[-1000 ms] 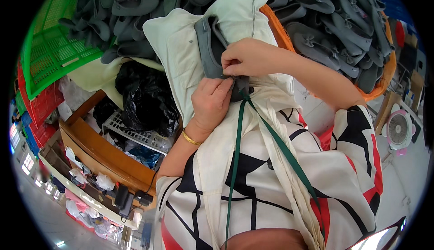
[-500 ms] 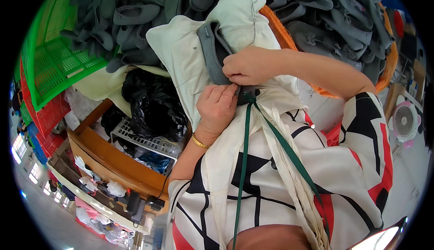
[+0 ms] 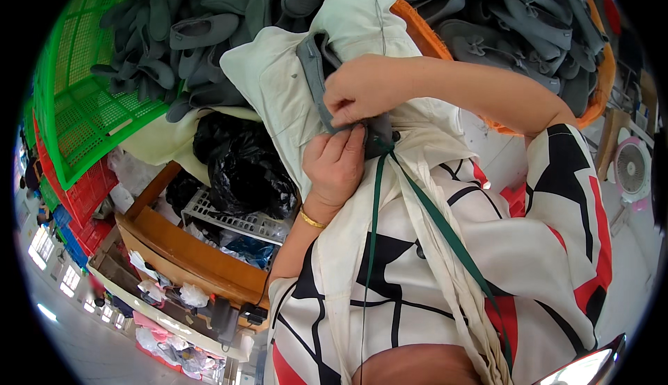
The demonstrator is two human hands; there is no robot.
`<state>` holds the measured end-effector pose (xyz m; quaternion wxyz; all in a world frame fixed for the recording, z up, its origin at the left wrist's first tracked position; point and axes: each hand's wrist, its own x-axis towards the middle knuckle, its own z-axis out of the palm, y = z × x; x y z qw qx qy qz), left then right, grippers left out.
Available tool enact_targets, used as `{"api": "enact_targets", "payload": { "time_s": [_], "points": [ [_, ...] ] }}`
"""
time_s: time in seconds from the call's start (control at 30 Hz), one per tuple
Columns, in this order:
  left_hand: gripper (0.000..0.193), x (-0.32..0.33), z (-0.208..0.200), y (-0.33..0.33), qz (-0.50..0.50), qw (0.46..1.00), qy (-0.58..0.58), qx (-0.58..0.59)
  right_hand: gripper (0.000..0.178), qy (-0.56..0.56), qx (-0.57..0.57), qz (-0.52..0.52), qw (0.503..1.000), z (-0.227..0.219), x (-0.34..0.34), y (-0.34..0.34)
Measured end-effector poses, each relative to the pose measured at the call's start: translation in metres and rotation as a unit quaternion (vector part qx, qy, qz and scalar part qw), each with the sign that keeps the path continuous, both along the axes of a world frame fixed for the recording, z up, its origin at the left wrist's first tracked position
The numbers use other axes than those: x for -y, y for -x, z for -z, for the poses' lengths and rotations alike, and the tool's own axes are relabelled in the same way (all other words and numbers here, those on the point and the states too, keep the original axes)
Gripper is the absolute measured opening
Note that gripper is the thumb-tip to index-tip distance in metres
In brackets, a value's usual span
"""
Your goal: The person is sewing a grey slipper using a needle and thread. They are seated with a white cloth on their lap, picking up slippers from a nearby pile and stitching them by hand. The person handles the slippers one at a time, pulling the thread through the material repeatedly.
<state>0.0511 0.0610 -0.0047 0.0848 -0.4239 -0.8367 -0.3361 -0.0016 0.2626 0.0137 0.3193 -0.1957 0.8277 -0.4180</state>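
A dark grey slip-on shoe [image 3: 312,68] lies on a white cloth [image 3: 268,82] over my lap, its opening facing up. My left hand [image 3: 335,166] is closed on the shoe's near end, with the fingertips pinched at its edge. Just above it, my right hand [image 3: 365,91] is bent over the shoe with its fingers curled together. Whatever those fingers hold is hidden or too small to make out. A dark looped thread [image 3: 379,12] lies on the far right part of the cloth.
Many grey shoes [image 3: 202,31] are heaped at the far left beside a green crate [image 3: 87,117]. More fill an orange-edged sack [image 3: 605,92] at the far right. Left of me are a black plastic bag [image 3: 240,166], a white rack [image 3: 236,218] and a wooden table [image 3: 188,249].
My right hand has shifted slightly left and up along the shoe, its wrist turning. My left hand keeps its grip in nearly the same place. The view has tilted a little.
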Motion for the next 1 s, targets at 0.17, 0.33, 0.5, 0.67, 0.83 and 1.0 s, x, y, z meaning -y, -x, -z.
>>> {"api": "enact_targets", "payload": {
  "time_s": [0.17, 0.33, 0.5, 0.67, 0.83, 1.0],
  "points": [
    [0.028, -0.001, -0.001, 0.000, 0.006, 1.000, 0.009, -0.007, 0.022, -0.052, 0.025, -0.082, 0.995, -0.005, -0.002, 0.001],
    [0.027, -0.001, 0.004, -0.002, 0.019, 1.000, 0.003, 0.013, 0.018, 0.003, -0.140, -0.060, 0.988, 0.016, 0.005, -0.016],
    [0.028, -0.006, 0.010, -0.001, 0.034, 0.999, -0.016, 0.016, 0.019, 0.186, -0.166, 0.143, 0.958, 0.009, 0.035, 0.014],
    [0.031, 0.001, 0.009, 0.000, -0.019, 0.997, -0.020, 0.074, 0.019, 0.293, 0.243, 0.259, 0.888, -0.012, 0.016, 0.018],
    [0.027, 0.003, 0.007, 0.003, -0.018, 0.985, -0.047, 0.168, 0.021, 0.409, 0.240, 0.277, 0.836, -0.048, -0.014, 0.031],
    [0.021, 0.002, -0.005, 0.011, 0.008, 0.966, -0.045, 0.254, 0.019, 0.474, -0.028, 0.415, 0.776, -0.119, -0.065, 0.059]
  ]
}}
